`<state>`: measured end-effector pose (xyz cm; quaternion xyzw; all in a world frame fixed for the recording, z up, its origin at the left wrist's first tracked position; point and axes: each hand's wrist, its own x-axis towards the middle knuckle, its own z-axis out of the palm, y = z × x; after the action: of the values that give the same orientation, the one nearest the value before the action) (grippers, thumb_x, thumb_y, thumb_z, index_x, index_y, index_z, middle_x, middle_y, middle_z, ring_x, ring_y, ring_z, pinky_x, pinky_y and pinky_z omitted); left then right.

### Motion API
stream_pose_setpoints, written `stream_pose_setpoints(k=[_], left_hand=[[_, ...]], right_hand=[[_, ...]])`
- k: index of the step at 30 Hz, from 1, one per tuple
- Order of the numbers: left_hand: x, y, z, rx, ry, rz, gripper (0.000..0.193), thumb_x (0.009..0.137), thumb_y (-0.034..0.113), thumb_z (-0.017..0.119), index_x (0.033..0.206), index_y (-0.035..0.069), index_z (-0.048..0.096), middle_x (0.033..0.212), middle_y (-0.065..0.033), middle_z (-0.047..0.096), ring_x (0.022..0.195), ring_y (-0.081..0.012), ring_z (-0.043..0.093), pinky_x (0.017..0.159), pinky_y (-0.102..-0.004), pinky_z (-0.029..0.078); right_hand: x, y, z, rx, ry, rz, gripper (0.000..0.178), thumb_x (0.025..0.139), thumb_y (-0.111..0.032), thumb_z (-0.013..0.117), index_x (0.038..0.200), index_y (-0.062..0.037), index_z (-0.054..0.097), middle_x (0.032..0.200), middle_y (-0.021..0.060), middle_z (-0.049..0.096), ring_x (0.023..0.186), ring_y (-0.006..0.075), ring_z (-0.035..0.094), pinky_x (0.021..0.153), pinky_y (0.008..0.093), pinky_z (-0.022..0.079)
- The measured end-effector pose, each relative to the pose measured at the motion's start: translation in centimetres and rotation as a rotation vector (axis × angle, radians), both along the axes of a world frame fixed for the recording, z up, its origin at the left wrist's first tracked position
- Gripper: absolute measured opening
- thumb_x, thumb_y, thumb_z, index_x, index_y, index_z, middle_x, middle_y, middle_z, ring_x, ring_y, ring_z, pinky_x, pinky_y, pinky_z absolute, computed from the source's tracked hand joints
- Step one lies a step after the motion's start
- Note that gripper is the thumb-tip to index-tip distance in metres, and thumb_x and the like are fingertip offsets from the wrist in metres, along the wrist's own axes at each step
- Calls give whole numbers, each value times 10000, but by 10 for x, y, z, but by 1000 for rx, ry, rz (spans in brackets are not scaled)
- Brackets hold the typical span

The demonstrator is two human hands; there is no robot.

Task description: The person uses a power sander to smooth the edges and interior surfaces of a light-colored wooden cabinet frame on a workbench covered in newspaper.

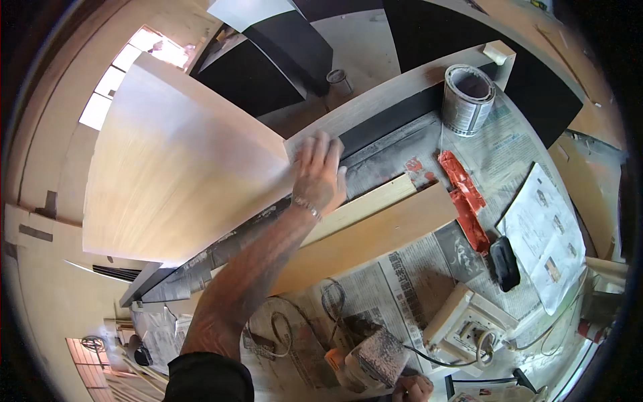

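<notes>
My left hand (318, 175) reaches up from the lower left, palm down, fingers stretched out and slightly blurred. It lies at the corner where a large pale wooden panel (181, 174) meets a long narrow wooden edge board (395, 90). Whether it presses or only hovers I cannot tell. At the lower edge my right hand (413, 388) shows only in part, its fingers curled. Beside it is a dusty block-shaped tool (378, 358) with a speckled grey face and an orange part. What the right hand grips is hidden.
Newspaper (415, 281) covers the worktop, with wooden strips (375, 231) across it. An open paint can (469, 100), red crumpled strips (463, 201), a black oblong object (504, 263), a printed sheet (546, 234) and a beige socket box (469, 328) with cords lie to the right.
</notes>
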<state>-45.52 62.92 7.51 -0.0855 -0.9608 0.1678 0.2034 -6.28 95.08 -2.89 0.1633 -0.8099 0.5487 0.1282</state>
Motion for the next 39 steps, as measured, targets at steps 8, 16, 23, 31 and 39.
stream_pose_setpoints(k=[8,16,23,31,39], left_hand=[[-19,-59,-23,-211,-349,-557,533,980,205,606,1470,35,485,1570,-91,457,1508,-234,335,1270,-424,225],[70,-273,53,-634,-307,-573,602,900,342,680,1455,193,503,1673,20,308,1561,-197,229,1294,-440,183],[155,-393,212,-286,487,102,491,936,305,600,1415,195,580,1551,-112,474,1420,-374,412,1132,-644,330],[278,-627,91,-79,426,942,632,924,462,650,1399,52,576,1250,-153,683,1096,-393,650,978,-573,500],[130,-469,83,-42,901,556,626,950,483,626,1397,47,582,1191,-139,723,1006,-367,712,953,-514,555]], right_hand=[[11,-12,4,67,-88,-61,146,753,-8,649,888,-63,660,663,71,591,511,249,570,493,369,463],[15,-37,-10,89,-39,-218,92,795,-54,607,879,-39,639,696,97,619,560,272,598,543,367,486],[23,-42,0,385,149,-441,89,885,-36,558,865,-3,638,722,157,620,594,313,596,570,391,477],[64,-56,29,91,-169,-651,118,901,-40,651,992,16,701,904,158,677,772,249,672,708,345,548],[193,-19,48,-106,-497,-825,233,936,-158,644,1109,-32,735,1043,178,746,879,301,726,808,390,567]])
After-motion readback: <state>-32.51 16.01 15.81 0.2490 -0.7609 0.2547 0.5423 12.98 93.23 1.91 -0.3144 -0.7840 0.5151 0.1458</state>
